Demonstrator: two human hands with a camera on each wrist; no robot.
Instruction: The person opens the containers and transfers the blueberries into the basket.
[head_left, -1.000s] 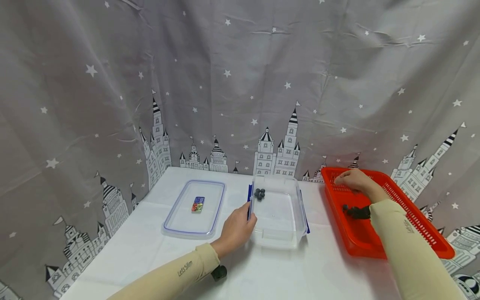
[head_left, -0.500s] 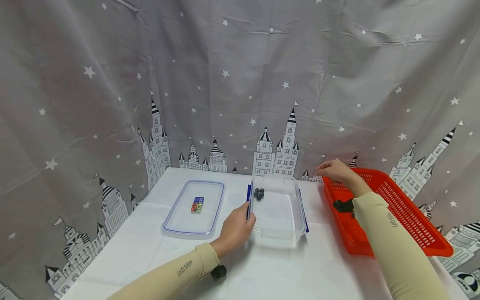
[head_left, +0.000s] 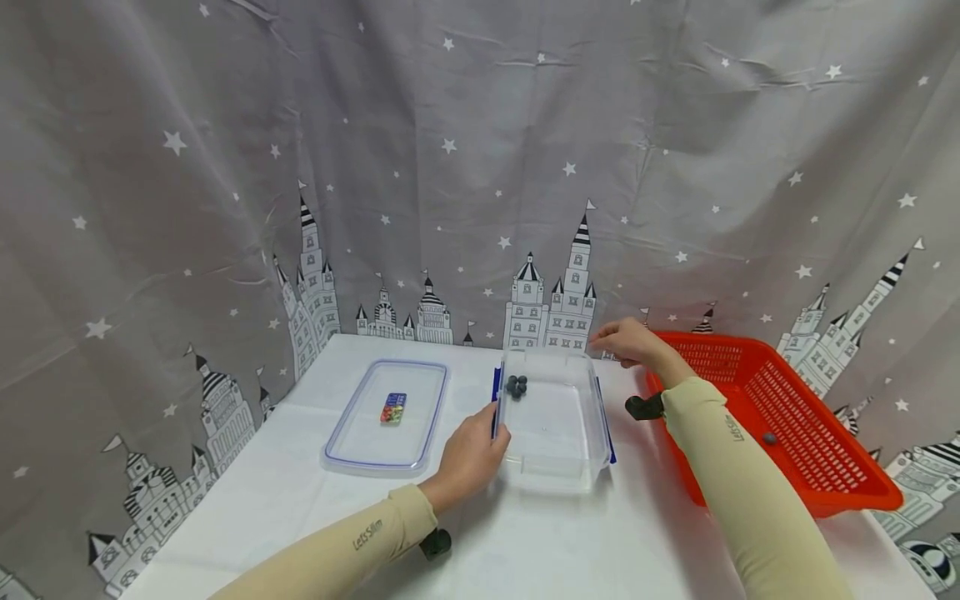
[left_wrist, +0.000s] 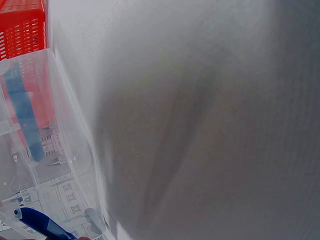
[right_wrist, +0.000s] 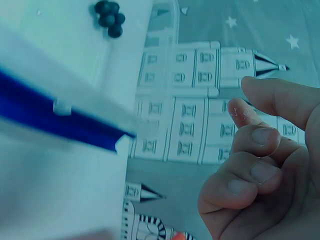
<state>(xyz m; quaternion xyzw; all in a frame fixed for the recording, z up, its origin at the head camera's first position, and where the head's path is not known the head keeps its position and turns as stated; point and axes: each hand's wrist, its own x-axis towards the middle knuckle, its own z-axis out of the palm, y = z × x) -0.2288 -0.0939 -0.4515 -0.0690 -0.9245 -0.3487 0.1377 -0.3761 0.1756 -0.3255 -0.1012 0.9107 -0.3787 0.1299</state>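
Observation:
A clear plastic container stands on the white table, with three small dark balls in its far left corner; the right wrist view shows these balls too. My left hand grips the container's left rim at the blue clasp. My right hand hovers over the container's far right corner with its fingers curled. Nothing shows between them, and the thumb's tip is out of sight. In the left wrist view the container's wall fills the left side.
A red mesh basket sits at the right with one dark ball in it. The container's clear lid lies flat at the left, a small coloured label on it. A grey star-and-castle curtain hangs behind the table.
My right hand has left the red basket and moved left to the container's far right corner. One dark ball now shows in the basket. The left hand has stayed on the rim.

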